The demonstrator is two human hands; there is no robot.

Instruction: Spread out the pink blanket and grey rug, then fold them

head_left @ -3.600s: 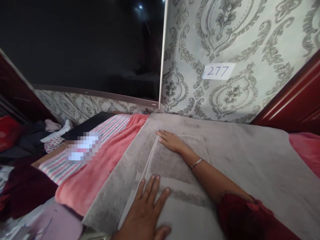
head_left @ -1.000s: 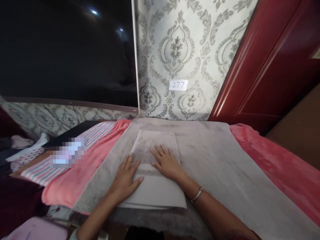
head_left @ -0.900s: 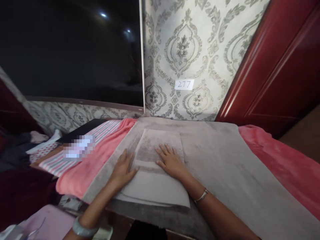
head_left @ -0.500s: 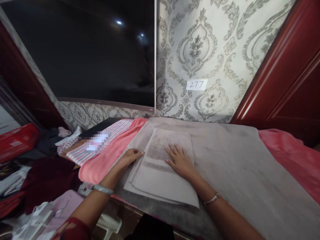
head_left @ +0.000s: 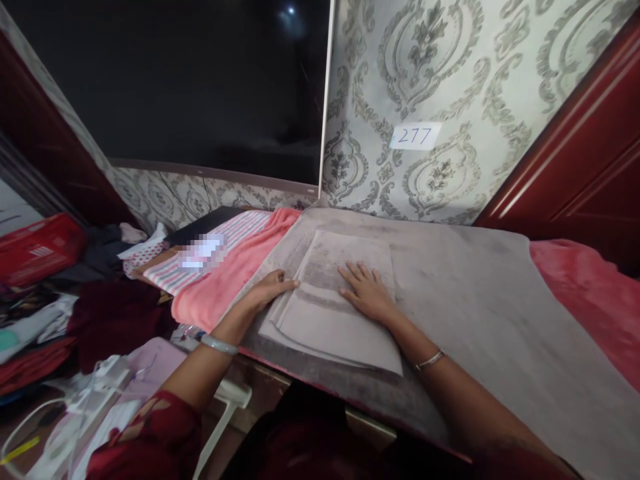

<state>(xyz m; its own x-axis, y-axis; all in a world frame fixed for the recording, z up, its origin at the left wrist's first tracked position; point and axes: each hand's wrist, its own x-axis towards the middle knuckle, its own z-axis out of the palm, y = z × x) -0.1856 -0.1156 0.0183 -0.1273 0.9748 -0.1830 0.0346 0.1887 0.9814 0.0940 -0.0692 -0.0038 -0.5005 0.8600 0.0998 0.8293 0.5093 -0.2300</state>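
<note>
A folded pale grey cloth [head_left: 345,333] with darker brushed patches lies on a larger grey plush cover [head_left: 465,287]. My right hand [head_left: 369,290] rests flat on the upper right part of the folded cloth, fingers spread. At the cloth's left edge is my left hand [head_left: 273,288], palm down with its fingers loosely bent. Its thumb reaches out to touch that edge, apart from the fingertips. The undersides of both hands are hidden.
Left of the cover lie a pink blanket [head_left: 220,290] and a striped cloth [head_left: 165,273] bearing a blurred-out item. A large dark screen [head_left: 200,87] stands behind. Power strips [head_left: 107,380] and piled clothes [head_left: 115,320] are lower left. A pink-red cloth [head_left: 590,280] lies right.
The view has tilted down, so everything sits higher in the picture. My right hand remains flat on the folded cloth; my left hand stays beside its left edge, the thumb reaching further out.
</note>
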